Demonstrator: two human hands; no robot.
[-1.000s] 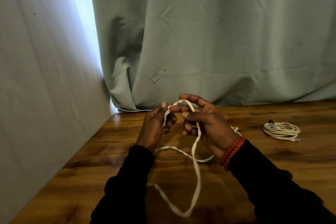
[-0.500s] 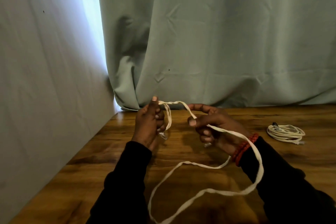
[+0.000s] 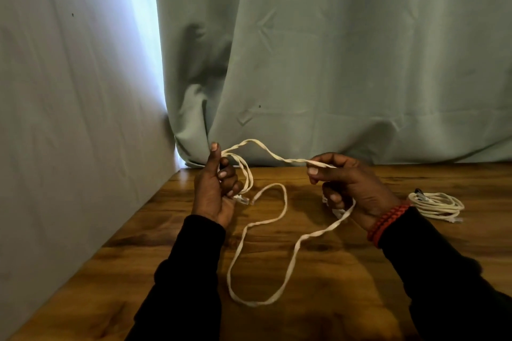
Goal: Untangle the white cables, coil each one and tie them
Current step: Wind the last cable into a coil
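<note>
Two hands, left (image 3: 214,188) and right (image 3: 350,185), are gripping one flat white cable (image 3: 277,156) mid-frame, while one coiled white cable (image 3: 436,203) is lying at right on the brown wooden desk (image 3: 318,321).

Home room, likely a bedroom or living corner: pale green fabric curtain (image 3: 332,63) hangs to the wood-grain desk (image 3: 318,318) beyond the hands, daylight slit at its edge, plain cloth-covered wall (image 3: 69,119) left of the left hand (image 3: 214,191).

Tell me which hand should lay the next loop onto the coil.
Right, probably: the right hand pinches the free flat cable, while the left hand already holds the loops.
</note>
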